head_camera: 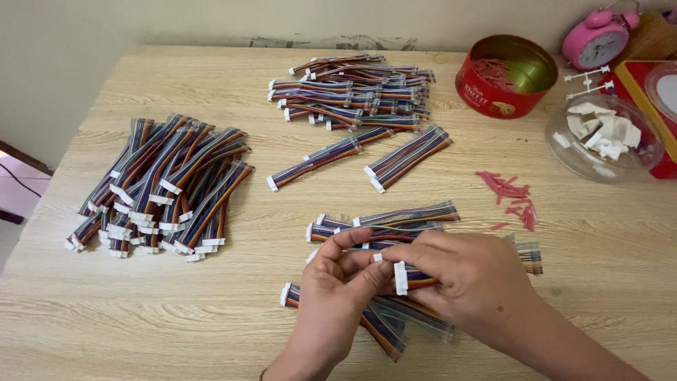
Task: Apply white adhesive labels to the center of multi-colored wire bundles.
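Near the front edge of the counter (141, 324), both sets of fingers are closed on one ribbon cable (412, 277): left hand (335, 293) and right hand (469, 282) pinch it beside its white connector (400, 277). Loose cables (384, 226) lie under and just behind the hands. A large cable pile (162, 187) sits toward the left edge, another pile (356, 92) near the back edge. Red ties (511, 197) lie right of centre; a red round tin (506, 76) and a clear bowl (603, 137) occupy the back right corner
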